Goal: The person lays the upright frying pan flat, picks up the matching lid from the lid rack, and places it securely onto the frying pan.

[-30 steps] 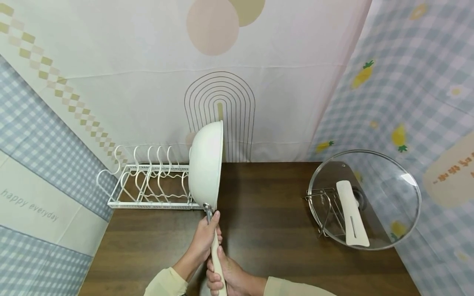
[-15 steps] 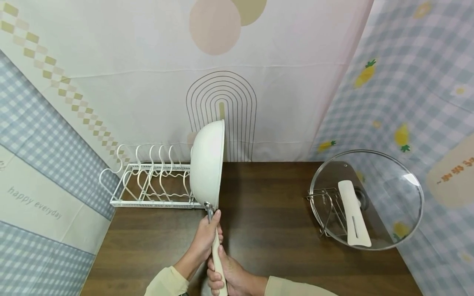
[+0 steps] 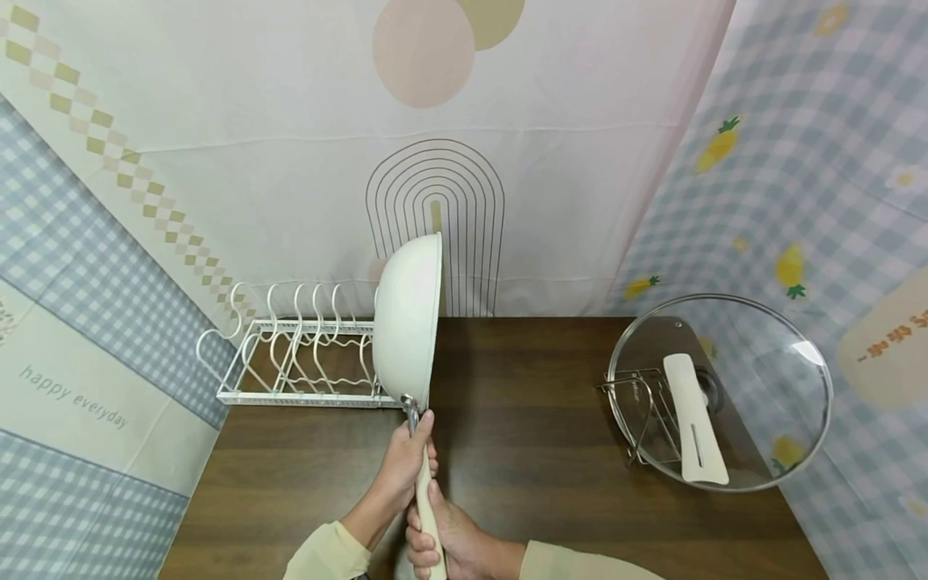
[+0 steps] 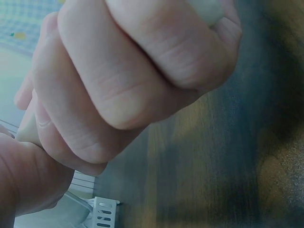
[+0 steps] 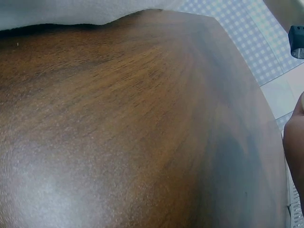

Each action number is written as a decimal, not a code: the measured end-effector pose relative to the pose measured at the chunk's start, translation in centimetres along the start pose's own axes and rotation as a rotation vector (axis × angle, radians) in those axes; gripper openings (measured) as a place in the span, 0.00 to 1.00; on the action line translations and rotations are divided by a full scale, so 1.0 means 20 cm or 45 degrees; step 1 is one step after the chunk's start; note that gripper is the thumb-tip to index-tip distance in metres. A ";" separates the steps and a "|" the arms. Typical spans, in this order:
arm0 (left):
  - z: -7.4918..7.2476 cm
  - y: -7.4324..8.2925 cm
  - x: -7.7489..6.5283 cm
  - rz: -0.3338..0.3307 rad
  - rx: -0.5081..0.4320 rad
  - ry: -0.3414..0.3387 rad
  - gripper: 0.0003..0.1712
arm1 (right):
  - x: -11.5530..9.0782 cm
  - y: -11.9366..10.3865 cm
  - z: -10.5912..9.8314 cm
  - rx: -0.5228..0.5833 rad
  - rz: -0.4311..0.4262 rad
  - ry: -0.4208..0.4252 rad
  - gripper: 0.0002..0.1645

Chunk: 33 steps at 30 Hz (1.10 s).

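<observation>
Pan: the pan (image 3: 406, 318) lies just beyond your left hand (image 3: 406, 467), at the right end of the white rack (image 3: 304, 399); its rounded side overlaps that end in the head view, and you cannot tell whether the rack bears its weight.
Handle: the pan's handle (image 3: 426, 499) runs from the pan toward you, in front of the rack's right end, through both your hands.
Left hand: your fingers are curled round the handle close to its metal joint (image 3: 410, 403), thumb laid along it toward the pan.
Right hand: your right hand (image 3: 451, 532) grips the same handle just behind the left, farther from the rack, fingers wrapped round it.
Pan's look: white outside, deep and round, tipped up on edge, hollow side facing away from the rack; the handle is cream.
Lid: the glass lid (image 3: 761, 379), with a metal rim and a cream grip (image 3: 694, 419), stands tilted well to the right of the rack, at a wire stand (image 3: 648, 411).
Table: the brown wood table (image 3: 522, 451) extends in front of the rack.
</observation>
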<state>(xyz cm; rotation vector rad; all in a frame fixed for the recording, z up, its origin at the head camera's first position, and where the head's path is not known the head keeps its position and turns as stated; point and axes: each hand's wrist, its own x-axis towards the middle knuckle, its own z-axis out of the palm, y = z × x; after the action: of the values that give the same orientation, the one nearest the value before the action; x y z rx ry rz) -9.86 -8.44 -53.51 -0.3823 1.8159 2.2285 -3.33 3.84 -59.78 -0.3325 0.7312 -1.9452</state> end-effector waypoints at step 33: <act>0.03 0.11 -0.04 0.052 0.014 0.008 0.20 | 0.01 -0.07 0.03 -0.069 -0.025 -0.065 0.38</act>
<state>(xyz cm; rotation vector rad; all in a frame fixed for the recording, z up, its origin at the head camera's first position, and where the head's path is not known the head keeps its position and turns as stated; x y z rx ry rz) -9.94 -8.38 -51.06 -0.3537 1.8547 2.2454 -4.06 3.95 -58.37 -0.4225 0.7507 -1.9306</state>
